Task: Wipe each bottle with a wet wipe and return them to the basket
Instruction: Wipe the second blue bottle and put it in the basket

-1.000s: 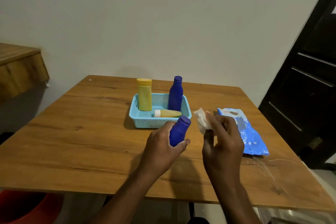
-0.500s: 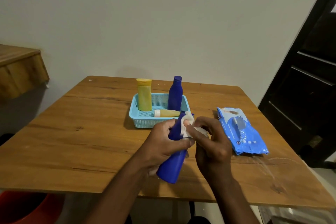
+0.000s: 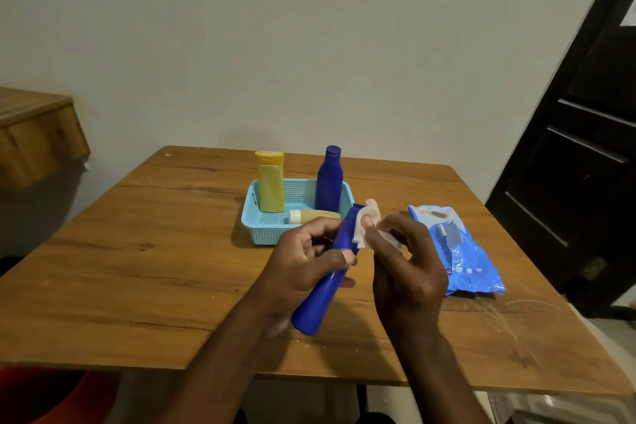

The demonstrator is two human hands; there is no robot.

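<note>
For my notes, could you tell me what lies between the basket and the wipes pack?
In the head view, the wet wipe pressed against the held blue bottle.

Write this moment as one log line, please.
left hand: holds blue bottle | right hand: wet wipe on neck

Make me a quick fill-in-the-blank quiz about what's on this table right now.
1. The left hand grips a ____ bottle.
2. The right hand presses a white ____ against that bottle's neck.
3. In the basket, the small yellow tube is ____.
4. The wipes pack lies to the basket's ____.

Missing words: blue; wipe; lying down; right
</note>
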